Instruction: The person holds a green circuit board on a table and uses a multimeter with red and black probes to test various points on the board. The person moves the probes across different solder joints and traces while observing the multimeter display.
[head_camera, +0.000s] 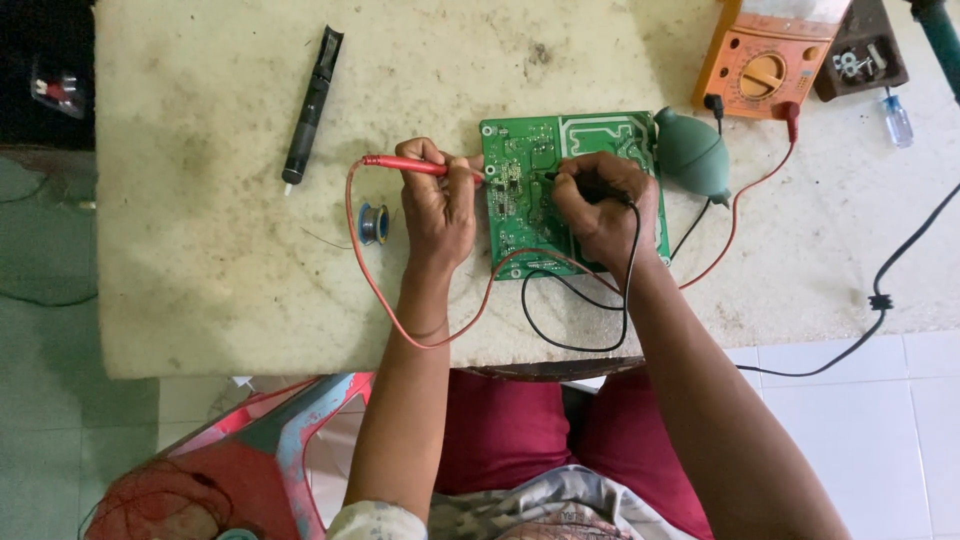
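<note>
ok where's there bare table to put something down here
The widest free patch is the top middle, between the black desoldering pump and the green circuit board. The near-left table below the solder spool is bare too. It is crowded around both hands, and at the right by the orange multimeter, its leads and the green blower bulb.

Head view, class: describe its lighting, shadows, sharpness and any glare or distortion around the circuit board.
Head view: soft, even light; only faint shadows beside the left hand and right hand; the green circuit board and red probe are fairly sharp, though fine board details are too small to read; no strong glare on the worktable; the table edges look slightly bowed toward the frame's borders.
</note>
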